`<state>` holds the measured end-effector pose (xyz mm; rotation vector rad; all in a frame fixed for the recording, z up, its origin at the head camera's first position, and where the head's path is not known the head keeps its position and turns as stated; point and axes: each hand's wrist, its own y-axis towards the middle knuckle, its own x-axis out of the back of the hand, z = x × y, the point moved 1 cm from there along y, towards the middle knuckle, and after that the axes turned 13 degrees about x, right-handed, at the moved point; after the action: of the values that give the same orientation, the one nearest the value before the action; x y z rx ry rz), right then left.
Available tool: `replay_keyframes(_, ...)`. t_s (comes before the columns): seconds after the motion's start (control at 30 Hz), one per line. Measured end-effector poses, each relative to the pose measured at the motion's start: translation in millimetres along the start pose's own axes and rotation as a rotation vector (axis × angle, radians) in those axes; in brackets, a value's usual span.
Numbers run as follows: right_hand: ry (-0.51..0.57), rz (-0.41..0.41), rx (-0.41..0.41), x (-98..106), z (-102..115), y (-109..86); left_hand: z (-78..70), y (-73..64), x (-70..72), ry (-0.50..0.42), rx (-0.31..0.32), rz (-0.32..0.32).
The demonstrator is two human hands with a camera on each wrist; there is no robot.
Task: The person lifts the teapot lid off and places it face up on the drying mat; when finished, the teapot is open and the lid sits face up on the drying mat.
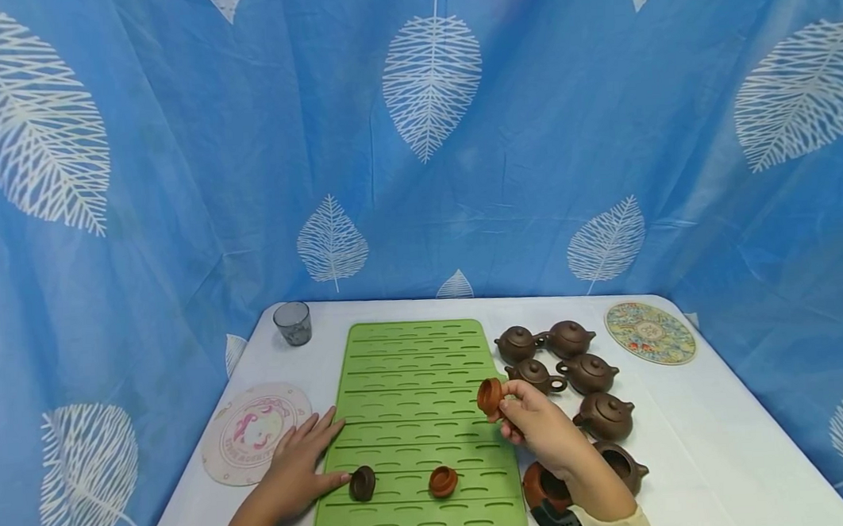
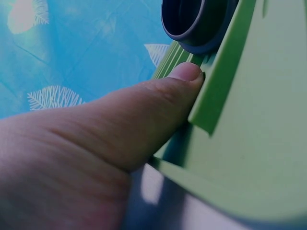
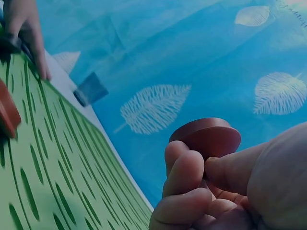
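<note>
The right hand (image 1: pixel 537 425) pinches a red lid (image 1: pixel 490 397), axis seemingly nine-to-three, hollow facing nine; the left hand (image 1: pixel 298 470), fingers extended, touches the green mat (image 1: pixel 418 406) at nine o'clock.

Right hand (image 1: pixel 535 422) pinches; left hand (image 1: pixel 300 469) lies outstretched, apparently relaxed.

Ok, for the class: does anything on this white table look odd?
Yes: on the rectangular green slotted mat, a round brown clay lid and a round orange clay lid lie with undersides showing, while at the right a round brown clay teapot stands open, unlike the lidded brown teapots beyond it.
</note>
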<state>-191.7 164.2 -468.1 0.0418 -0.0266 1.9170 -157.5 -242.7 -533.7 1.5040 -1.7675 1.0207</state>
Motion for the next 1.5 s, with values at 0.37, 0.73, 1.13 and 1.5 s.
replay_keyframes(0.37, 0.036, 0.100, 0.006, -28.9, -6.6, 12.7, -1.8, -1.2, 2.5, 0.006, -0.001, -0.002)
replay_keyframes(0.73, 0.042, 0.069, -0.007, -51.7, -13.5, 21.4, -2.4, -1.8, 1.7, -0.003, 0.010, 0.016)
replay_keyframes(1.13, -0.052, -0.023, -0.042, -73.5, -23.2, 23.0, 1.6, 2.5, -2.8, -0.018, 0.011, 0.009)
replay_keyframes(1.5, -0.174, -0.031, -0.050, -81.3, -37.3, 24.6, 0.8, 2.4, -1.8, -0.027, 0.014, 0.014)
